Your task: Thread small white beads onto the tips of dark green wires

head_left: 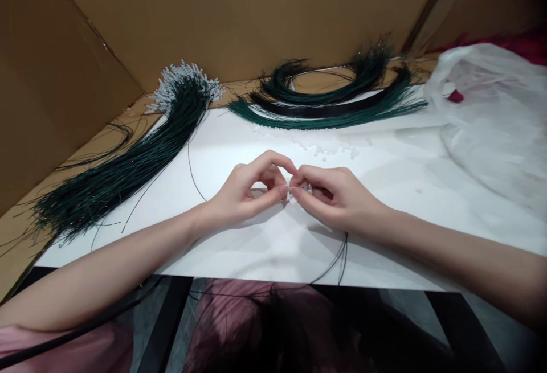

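Observation:
My left hand (248,191) and my right hand (331,193) meet fingertip to fingertip over the middle of the white table (405,191). Both pinch a small clear plastic piece (297,189) at the end of a thin dark wire (342,253), which runs from under my right hand off the table's front edge. Another thin wire (192,171) curves up from behind my left wrist. Small white plastic pieces (325,148) lie scattered just beyond my hands.
A long bundle of dark green wires with white tips (141,156) lies at the left. A coiled bundle of green wires (329,102) lies at the back. A clear plastic bag (491,117) sits at the right. Brown cardboard walls (239,14) close off the back and left.

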A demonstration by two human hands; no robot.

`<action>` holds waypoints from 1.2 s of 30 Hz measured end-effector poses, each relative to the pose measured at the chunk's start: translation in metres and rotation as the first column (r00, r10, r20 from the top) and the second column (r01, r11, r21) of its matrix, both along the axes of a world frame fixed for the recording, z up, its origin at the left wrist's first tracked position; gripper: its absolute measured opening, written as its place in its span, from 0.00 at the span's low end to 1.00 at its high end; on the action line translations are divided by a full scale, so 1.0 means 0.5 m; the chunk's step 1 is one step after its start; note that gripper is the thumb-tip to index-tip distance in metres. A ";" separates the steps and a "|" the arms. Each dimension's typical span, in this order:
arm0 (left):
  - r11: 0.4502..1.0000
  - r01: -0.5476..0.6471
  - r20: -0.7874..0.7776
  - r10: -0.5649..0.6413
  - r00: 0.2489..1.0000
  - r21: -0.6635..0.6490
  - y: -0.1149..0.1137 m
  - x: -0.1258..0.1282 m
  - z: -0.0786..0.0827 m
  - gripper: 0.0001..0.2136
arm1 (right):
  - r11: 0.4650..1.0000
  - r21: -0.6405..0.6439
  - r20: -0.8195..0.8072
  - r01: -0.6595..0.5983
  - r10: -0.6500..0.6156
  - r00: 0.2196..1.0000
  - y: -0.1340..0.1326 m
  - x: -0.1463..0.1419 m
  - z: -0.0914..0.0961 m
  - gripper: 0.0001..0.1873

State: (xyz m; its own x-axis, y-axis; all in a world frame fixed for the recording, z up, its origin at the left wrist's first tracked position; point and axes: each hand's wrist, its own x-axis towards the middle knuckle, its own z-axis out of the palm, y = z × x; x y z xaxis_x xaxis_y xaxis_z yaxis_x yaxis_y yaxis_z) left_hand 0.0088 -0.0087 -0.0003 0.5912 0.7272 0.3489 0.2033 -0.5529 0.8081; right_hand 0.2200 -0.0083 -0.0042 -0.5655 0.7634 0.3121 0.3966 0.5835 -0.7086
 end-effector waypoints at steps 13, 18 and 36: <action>0.982 -0.022 0.073 0.036 0.997 -0.189 0.013 0.012 0.003 0.13 | 0.956 -0.233 -0.380 -0.176 0.077 0.922 -0.010 -0.005 0.024 0.05; 0.993 -0.024 -0.026 0.021 0.999 -0.118 0.010 0.010 0.002 0.19 | 0.957 -0.236 -0.416 -0.170 0.059 0.908 -0.015 -0.009 0.024 0.05; 0.987 0.073 0.022 -0.070 0.997 -0.144 0.012 0.003 -0.001 0.21 | 0.956 -0.252 -0.419 -0.152 0.034 0.907 -0.016 -0.008 0.019 0.06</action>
State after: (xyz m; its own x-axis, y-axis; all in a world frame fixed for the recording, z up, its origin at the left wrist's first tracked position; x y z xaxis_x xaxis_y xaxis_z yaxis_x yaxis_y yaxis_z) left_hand 0.0106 -0.0026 -0.0010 0.6383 0.7269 0.2533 0.1531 -0.4424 0.8837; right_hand 0.2158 -0.0164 0.0052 -0.5071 0.8016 0.3166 -0.0066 0.3637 -0.9315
